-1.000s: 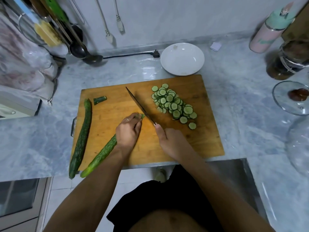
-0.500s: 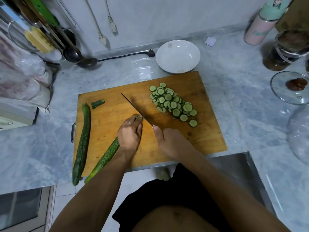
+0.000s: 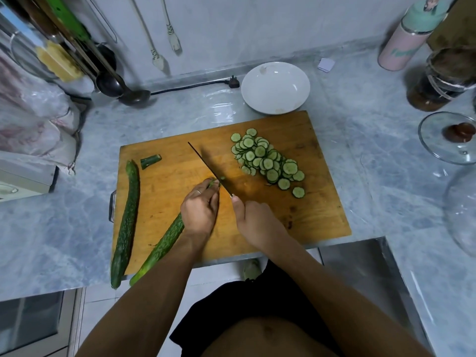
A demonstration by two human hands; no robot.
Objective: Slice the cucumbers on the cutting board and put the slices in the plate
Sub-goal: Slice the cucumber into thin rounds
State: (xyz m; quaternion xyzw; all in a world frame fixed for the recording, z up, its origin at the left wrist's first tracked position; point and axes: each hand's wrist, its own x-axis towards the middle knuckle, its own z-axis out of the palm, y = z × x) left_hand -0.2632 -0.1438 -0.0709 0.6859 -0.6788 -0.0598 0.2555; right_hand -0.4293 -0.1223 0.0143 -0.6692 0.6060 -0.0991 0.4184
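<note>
One cucumber's worth of slices lies piled at the cutting board's two o'clock; the plate at twelve holds none. The left hand curls over a second cucumber, the right hand grips the knife, and a third cucumber waits whole at nine.

Both forearms are bare, no sleeves; the left hand wears a thin pale ring on one finger; black shorts and a bare belly fill the lower centre

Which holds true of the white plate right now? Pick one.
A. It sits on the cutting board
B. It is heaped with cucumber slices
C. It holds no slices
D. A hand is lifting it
C: the white plate holds no slices; the cucumber slices lie piled on the cutting board.
</note>
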